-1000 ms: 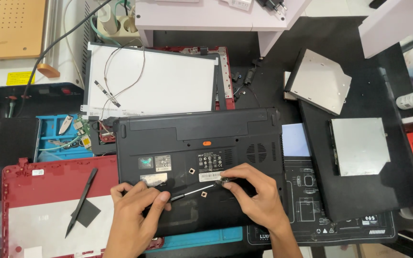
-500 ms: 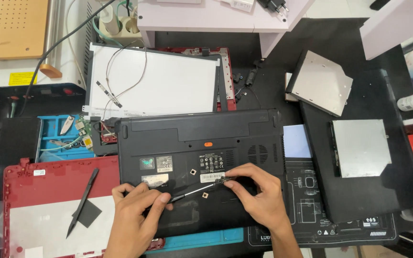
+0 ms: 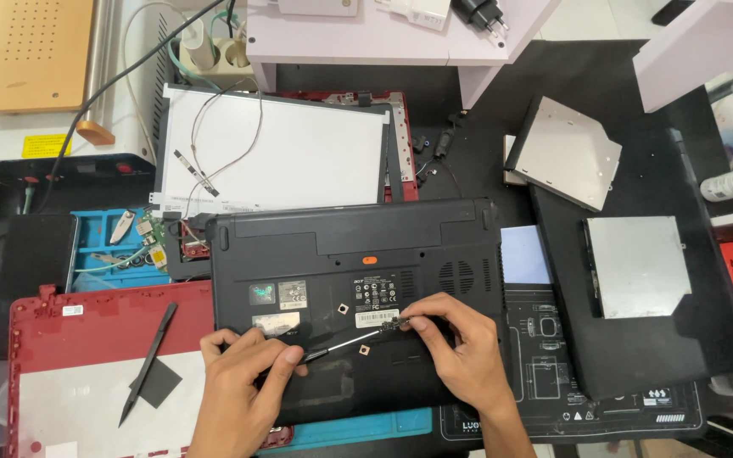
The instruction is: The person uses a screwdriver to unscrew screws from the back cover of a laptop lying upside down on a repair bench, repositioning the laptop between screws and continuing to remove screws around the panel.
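A black laptop base lies upside down in the middle of the tabletop, its underside facing up. The left hand rests on the near edge of the base, its grip clenched around the handle of a thin screwdriver whose shaft runs up and right across the base. The right hand lies over the near right part of the base, its fingertips pinched at the screwdriver's tip, on a small part too tiny to make out. Left of the base lies a red laptop lid with a black pry tool on it. Far of the base sits a white screen panel; to the right lie two silver optical drives.
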